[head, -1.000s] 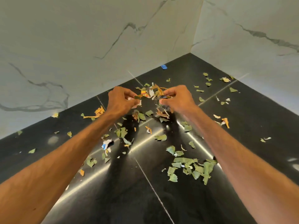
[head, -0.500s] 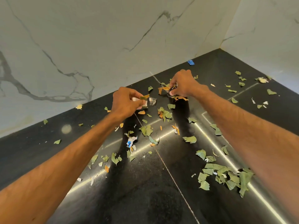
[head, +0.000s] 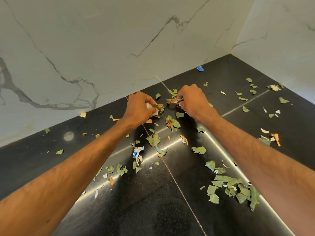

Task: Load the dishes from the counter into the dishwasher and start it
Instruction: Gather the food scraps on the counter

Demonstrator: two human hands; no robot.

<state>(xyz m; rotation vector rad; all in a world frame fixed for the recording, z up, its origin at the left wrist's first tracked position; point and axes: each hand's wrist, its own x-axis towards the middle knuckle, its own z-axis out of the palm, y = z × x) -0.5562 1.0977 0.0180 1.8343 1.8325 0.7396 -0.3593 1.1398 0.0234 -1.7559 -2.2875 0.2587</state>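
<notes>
pinching a foil-and-paper wad with the left hand, below-left of the blue scrap. gripping orange shreds with the right hand, directly below that scrap. strewn with torn green leaf pieces over the whole black countertop, heaped thickest far below-right of it.

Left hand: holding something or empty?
Holding. Left hand has fingers curled round a bunch of scraps, green, orange and silvery.

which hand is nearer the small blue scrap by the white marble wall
Right. The right hand is a short way in front of the small blue scrap, pinching torn orange bits; the left hand is farther, off to its left, gripping scraps.
</notes>
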